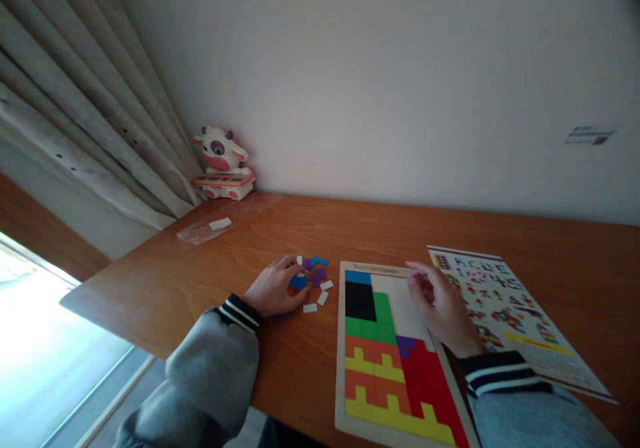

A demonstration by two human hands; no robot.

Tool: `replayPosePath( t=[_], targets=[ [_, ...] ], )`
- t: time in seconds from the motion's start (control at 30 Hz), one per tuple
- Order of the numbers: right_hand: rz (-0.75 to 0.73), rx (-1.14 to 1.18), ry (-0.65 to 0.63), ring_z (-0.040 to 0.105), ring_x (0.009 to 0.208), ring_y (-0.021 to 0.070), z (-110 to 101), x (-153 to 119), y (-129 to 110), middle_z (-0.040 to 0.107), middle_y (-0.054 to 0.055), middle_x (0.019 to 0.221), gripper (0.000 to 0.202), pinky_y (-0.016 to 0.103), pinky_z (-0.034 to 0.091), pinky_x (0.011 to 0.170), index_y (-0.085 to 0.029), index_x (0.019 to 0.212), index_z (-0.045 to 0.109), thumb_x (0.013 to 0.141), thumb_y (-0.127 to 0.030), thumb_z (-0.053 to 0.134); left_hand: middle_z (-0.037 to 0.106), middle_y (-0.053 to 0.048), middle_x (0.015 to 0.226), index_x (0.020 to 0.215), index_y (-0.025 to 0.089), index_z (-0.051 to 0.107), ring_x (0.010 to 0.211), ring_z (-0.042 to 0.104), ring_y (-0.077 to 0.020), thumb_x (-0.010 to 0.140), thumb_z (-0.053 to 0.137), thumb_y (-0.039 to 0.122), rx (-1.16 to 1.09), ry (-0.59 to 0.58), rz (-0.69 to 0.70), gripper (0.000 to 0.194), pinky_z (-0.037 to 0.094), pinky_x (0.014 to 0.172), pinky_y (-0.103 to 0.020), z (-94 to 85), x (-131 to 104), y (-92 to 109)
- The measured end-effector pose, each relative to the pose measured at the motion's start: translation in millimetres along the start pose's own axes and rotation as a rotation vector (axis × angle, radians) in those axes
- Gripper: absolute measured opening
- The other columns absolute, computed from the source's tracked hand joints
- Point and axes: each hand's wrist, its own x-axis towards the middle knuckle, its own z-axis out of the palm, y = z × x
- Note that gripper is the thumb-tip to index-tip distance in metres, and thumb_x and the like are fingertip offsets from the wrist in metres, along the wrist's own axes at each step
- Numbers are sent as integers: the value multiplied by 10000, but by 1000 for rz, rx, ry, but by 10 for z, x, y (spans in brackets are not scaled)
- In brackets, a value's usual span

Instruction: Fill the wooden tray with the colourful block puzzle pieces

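Note:
My left hand [277, 287] reaches over a loose heap of puzzle pieces, its thumb and fingers apart. A blue piece [299, 282] lies in the gap between them; I cannot tell if the fingertips touch it. Purple pieces [317, 276], another blue piece [319, 261] and several white pieces [327, 285] lie just right of the hand. My right hand [440, 301] hovers over the right edge of the wooden puzzle board [341, 368], fingers loosely bent and nothing seen in them. Coloured pieces fill much of the board; its white upper right part is bare.
A printed pattern sheet [545, 341] lies right of the board, partly behind my right hand. At the back left stands a cow toy with a keyboard [225, 165]. A clear plastic bag [200, 233] with a white piece [220, 224] lies before it. Curtains [85, 95] hang at left.

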Motion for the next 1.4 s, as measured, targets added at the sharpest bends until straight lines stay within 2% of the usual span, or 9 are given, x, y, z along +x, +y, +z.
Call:
replayPosePath(
  t=[0.17, 0.43, 0.63, 0.77, 0.83, 0.93, 1.07, 1.23, 1.4],
  targets=[
    [-17, -15, 5, 610, 806, 184, 2, 3, 10, 628, 65, 972, 328, 323, 522, 727, -207, 1226, 568, 968, -393, 485, 592, -88, 1206, 1170, 231, 634, 1086, 604, -254, 761, 615, 205, -3, 4, -16, 410, 496, 985, -377, 36, -39, 54],
    [3, -15, 9, 618, 842, 195, 22, 13, 20, 639, 69, 992, 329, 327, 527, 733, -219, 1225, 572, 968, -405, 485, 602, -84, 1117, 1116, 228, 651, 1022, 623, -233, 863, 579, 269, 10, 46, -62, 266, 522, 930, -367, 93, -39, 64],
    [19, -5, 6, 622, 861, 204, 12, 5, 6, 645, 77, 1005, 350, 337, 535, 746, -214, 1232, 569, 964, -421, 482, 589, -69, 1165, 1081, 225, 656, 996, 633, -212, 776, 642, 199, -66, 84, -110, 307, 544, 889, -336, 122, -51, 20],
    [33, 2, -4, 626, 860, 209, 8, -2, 0, 644, 81, 1005, 350, 343, 539, 743, -212, 1236, 560, 969, -421, 474, 583, -70, 1171, 1057, 227, 676, 1060, 613, -219, 760, 671, 183, -193, 143, -81, 300, 528, 952, -354, 89, -33, 35],
    [26, 7, -2, 624, 844, 208, 5, -2, 3, 641, 80, 995, 345, 351, 539, 747, -211, 1236, 557, 973, -417, 471, 580, -72, 1159, 1053, 228, 687, 1067, 607, -215, 765, 685, 181, -297, 194, -69, 291, 524, 970, -365, 70, 1, 83],
    [-17, 2, -2, 617, 810, 199, -25, 13, -30, 635, 78, 988, 323, 365, 537, 758, -214, 1227, 559, 976, -401, 477, 566, -87, 1153, 1022, 206, 701, 1013, 617, -200, 760, 721, 196, -521, 227, -92, 264, 561, 890, -342, 72, 106, 229],
    [-172, 19, -87, 620, 807, 184, -130, 76, -228, 642, 76, 1039, 291, 374, 537, 804, -247, 1229, 567, 961, -354, 537, 557, -103, 1175, 954, 168, 687, 1040, 614, -201, 751, 767, 233, -973, 236, -147, 227, 561, 837, -306, 195, 350, 526],
    [-302, 94, -255, 652, 924, 200, -209, 198, -502, 660, 61, 1128, 412, 369, 558, 839, -305, 1281, 575, 890, -395, 669, 657, -66, 997, 927, 155, 655, 964, 635, -181, 659, 873, 266, -1525, 65, -235, 363, 512, 847, -311, 451, 637, 884],
    [-391, 113, -314, 677, 1011, 214, -172, 285, -535, 717, 45, 1061, 146, 376, 561, 878, -298, 1020, 727, 915, -350, 640, 677, -64, 1016, 905, 143, 668, 916, 638, -152, 646, 894, 227, -1716, -56, -211, 354, 489, 858, -293, 557, 681, 1047]
  ],
)
